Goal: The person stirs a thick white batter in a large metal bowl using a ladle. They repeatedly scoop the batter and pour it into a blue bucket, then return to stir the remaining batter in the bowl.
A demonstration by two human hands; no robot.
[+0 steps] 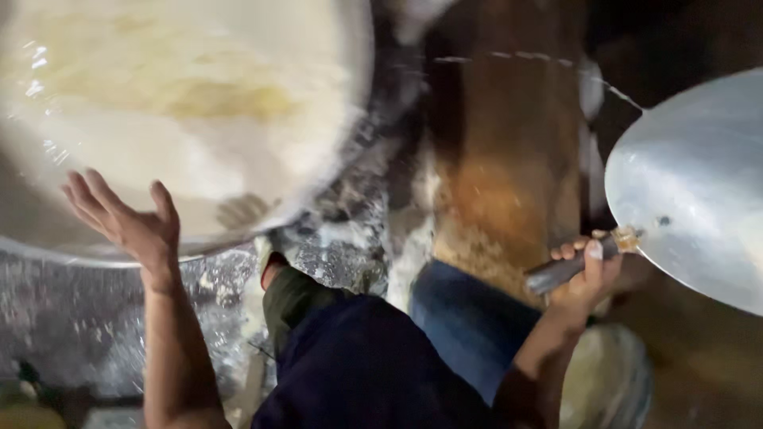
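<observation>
Two hands: right (586, 274) grips round metal pan (695, 183).

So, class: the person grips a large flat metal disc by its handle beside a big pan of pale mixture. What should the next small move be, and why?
Probably swing the metal disc leftward toward the big pan. The right hand is shut on the disc's handle, holding it off to the side, while the left hand is open at the pan's near rim and the pale mixture lies uncovered.

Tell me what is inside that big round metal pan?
The big round metal pan holds a milky white liquid with yellowish patches. Its bottom is covered by the liquid.
</observation>
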